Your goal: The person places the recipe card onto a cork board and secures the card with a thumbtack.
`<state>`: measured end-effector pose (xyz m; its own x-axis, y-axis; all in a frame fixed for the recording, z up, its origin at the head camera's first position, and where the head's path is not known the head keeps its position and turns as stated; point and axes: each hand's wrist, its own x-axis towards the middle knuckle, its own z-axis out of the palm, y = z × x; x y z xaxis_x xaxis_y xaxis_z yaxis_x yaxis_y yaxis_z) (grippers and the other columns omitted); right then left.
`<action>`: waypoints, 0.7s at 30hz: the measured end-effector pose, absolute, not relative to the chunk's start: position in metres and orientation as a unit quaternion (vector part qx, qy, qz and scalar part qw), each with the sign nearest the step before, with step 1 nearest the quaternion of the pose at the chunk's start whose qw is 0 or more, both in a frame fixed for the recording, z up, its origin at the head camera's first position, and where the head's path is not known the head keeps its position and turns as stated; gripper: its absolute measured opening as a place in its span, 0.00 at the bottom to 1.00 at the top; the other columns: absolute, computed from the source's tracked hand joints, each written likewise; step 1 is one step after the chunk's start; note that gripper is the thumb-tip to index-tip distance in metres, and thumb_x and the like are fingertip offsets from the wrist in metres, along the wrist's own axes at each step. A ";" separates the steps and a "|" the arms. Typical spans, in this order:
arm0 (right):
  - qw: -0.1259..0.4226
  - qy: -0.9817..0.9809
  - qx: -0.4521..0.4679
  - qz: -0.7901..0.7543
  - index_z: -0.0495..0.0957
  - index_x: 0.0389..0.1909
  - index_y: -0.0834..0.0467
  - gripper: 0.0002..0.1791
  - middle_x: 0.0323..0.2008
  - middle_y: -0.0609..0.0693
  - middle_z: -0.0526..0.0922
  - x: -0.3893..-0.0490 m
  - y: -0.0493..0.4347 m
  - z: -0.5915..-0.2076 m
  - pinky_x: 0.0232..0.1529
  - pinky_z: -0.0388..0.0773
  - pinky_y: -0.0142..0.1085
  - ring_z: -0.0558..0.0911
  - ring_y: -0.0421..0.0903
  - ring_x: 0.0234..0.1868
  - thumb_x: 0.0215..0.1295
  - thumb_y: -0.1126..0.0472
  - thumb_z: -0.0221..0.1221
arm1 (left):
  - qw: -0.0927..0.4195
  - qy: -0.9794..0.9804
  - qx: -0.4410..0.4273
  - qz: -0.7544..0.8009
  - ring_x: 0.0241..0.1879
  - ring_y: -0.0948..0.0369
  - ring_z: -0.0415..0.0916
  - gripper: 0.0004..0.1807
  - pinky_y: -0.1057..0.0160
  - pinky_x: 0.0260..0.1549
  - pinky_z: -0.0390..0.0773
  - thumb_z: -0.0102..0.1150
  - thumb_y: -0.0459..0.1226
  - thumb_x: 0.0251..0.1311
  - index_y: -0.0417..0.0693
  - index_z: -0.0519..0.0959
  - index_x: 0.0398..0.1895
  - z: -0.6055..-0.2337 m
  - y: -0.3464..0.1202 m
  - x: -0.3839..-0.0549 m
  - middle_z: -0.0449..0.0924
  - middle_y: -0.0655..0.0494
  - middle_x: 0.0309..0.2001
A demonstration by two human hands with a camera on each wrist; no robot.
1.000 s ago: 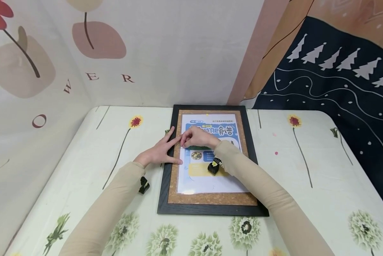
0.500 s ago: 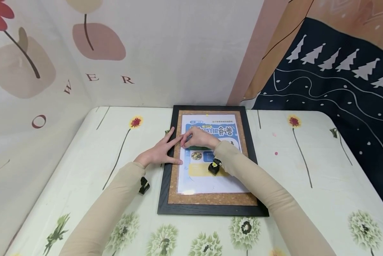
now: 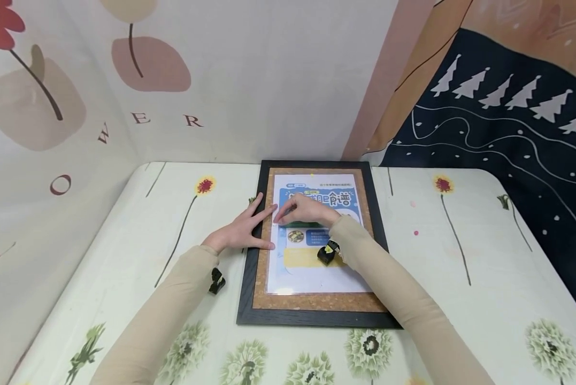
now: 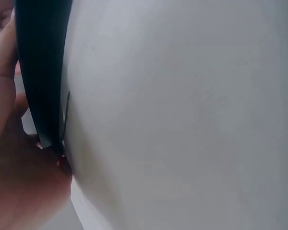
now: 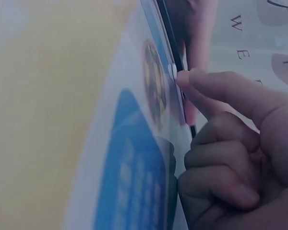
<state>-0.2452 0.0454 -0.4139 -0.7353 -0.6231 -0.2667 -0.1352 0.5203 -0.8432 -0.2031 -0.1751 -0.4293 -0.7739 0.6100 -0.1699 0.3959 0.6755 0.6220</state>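
A printed sheet with a blue title lies on a cork board in a black frame. My right hand is over the sheet's left edge, thumb and index fingertips together at a small white tack. Its other fingers are curled against the palm. My left hand lies spread over the frame's left side, its index fingertip near the right hand's fingertips and its thumb on the sheet's edge. In the left wrist view, part of this hand shows beside the dark frame edge.
A small yellow pin sits at the sheet's top edge. The board lies on a table with a flower-print cover, its far side near a pale curtain. A dark tree-print cloth hangs at the right.
The right hand has drawn back slightly to the right, and a small white spot shows under its fingertips. My left hand stays spread in place. The head view has tilted a little.
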 end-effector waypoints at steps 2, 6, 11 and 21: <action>0.284 0.823 -0.231 -0.435 0.87 0.41 0.59 0.08 0.43 0.48 0.83 -0.244 0.050 -0.413 0.44 0.68 0.35 0.75 0.44 0.40 0.61 0.64 0.64 | 0.186 0.897 0.278 0.288 0.72 0.37 0.30 0.54 0.33 0.62 0.50 0.69 0.52 0.54 0.48 0.49 0.77 -0.429 -0.175 -0.203 0.21 0.40 0.75; 0.287 0.809 -0.234 -0.457 0.86 0.43 0.60 0.10 0.35 0.49 0.80 -0.242 0.056 -0.414 0.31 0.66 0.32 0.70 0.42 0.27 0.61 0.65 0.63 | 0.184 0.897 0.279 0.289 0.72 0.37 0.30 0.54 0.33 0.62 0.50 0.69 0.52 0.54 0.48 0.49 0.77 -0.429 -0.174 -0.203 0.21 0.39 0.75; 0.289 0.793 -0.246 -0.476 0.85 0.45 0.62 0.11 0.27 0.50 0.76 -0.240 0.062 -0.413 0.21 0.63 0.30 0.63 0.39 0.15 0.62 0.66 0.61 | 0.186 0.896 0.280 0.290 0.72 0.37 0.30 0.54 0.34 0.62 0.50 0.69 0.53 0.54 0.49 0.48 0.77 -0.430 -0.173 -0.204 0.21 0.40 0.75; 0.289 0.787 -0.254 -0.482 0.83 0.48 0.62 0.13 0.22 0.53 0.76 -0.233 0.081 -0.411 0.24 0.65 0.33 0.68 0.45 0.21 0.65 0.62 0.61 | 0.194 0.899 0.270 0.286 0.72 0.38 0.29 0.56 0.34 0.62 0.50 0.69 0.55 0.52 0.50 0.47 0.78 -0.429 -0.172 -0.204 0.20 0.41 0.75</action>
